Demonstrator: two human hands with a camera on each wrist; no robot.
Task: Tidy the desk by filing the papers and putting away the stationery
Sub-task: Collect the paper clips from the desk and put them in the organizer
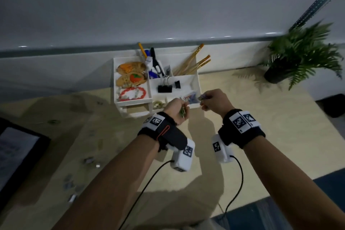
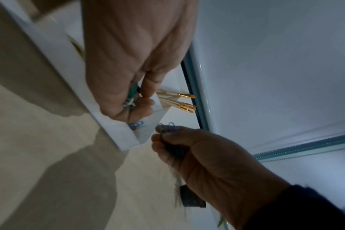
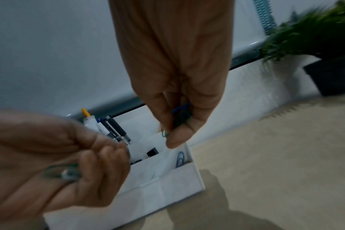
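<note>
Both hands, left hand (image 1: 177,107) and right hand (image 1: 214,99), pinch paper clips (image 3: 180,118) over organizer (image 1: 194,80); loose clips (image 1: 91,161), probably, remain on bench (image 1: 261,136).

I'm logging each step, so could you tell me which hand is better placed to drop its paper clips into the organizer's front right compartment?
Probably the right hand: its paper clips hang directly above that compartment; the left hand holds its own beside it.
</note>
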